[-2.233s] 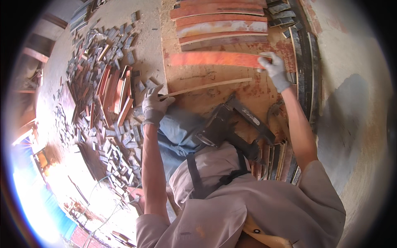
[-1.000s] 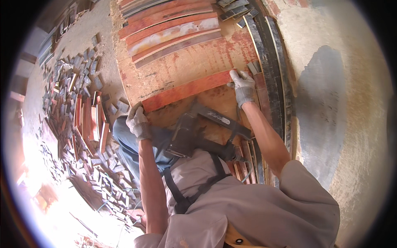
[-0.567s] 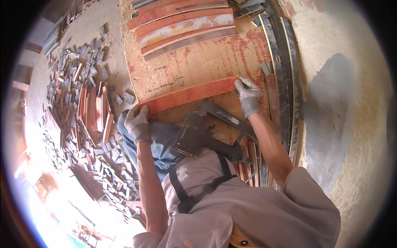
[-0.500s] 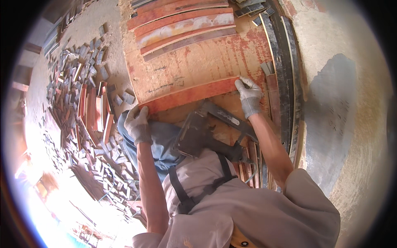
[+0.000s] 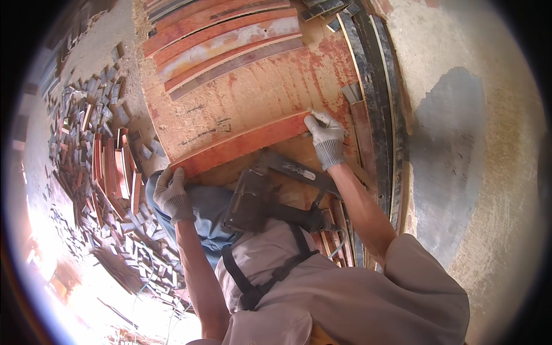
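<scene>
A long red-faced wooden strip (image 5: 241,142) lies between my two gloved hands, slanting up to the right over a wide wooden board (image 5: 236,98). My left hand (image 5: 171,192) is closed on the strip's left end, thumb on its face. The right end is pinched by my right hand (image 5: 326,135). Nearer my body, a dark pneumatic nail gun (image 5: 250,198) rests by my lap, touched by neither hand; its long magazine (image 5: 299,171) points right.
Several red and grey strips (image 5: 230,49) lie side by side at the board's far end. Long dark planks (image 5: 374,86) run along its right. Small wood offcuts (image 5: 86,121) heap on the left floor, with upright red pieces (image 5: 115,167) among them. A thin hose (image 5: 339,244) hangs below the nail gun.
The view has shifted, so most of the scene sits further left and a little lower. Both hands keep their hold on the strip's ends.
</scene>
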Motion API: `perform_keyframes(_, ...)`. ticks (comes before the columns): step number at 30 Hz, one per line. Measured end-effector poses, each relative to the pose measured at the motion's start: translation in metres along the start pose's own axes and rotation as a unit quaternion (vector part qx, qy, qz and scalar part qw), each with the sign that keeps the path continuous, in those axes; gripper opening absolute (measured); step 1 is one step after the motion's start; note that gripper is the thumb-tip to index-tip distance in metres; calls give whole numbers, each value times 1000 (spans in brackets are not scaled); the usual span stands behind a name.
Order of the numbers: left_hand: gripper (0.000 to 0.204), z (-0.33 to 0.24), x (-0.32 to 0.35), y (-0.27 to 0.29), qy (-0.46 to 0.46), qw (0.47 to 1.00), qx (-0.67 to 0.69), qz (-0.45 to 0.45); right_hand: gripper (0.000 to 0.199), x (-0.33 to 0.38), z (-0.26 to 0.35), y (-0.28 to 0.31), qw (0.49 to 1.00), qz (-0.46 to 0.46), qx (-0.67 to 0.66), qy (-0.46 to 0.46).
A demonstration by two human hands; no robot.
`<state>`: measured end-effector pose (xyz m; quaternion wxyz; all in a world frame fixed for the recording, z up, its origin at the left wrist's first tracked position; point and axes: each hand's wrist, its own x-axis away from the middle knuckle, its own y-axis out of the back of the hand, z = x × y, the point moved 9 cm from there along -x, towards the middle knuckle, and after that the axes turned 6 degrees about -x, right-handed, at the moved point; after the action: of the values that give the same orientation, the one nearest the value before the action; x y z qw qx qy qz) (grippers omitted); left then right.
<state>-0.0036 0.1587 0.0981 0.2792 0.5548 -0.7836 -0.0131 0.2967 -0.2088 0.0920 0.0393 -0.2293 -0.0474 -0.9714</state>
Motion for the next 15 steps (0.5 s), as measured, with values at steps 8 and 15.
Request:
perform_keyframes(8, 28, 4, -5, 3, -14, 1000, -27, 1, 28, -2, 4, 1, 1000, -9, 6, -16)
perform_keyframes(15, 28, -15, 0, 2, -56, 988, -146, -17, 26, -6, 9, 0, 998, -8, 58, -8)
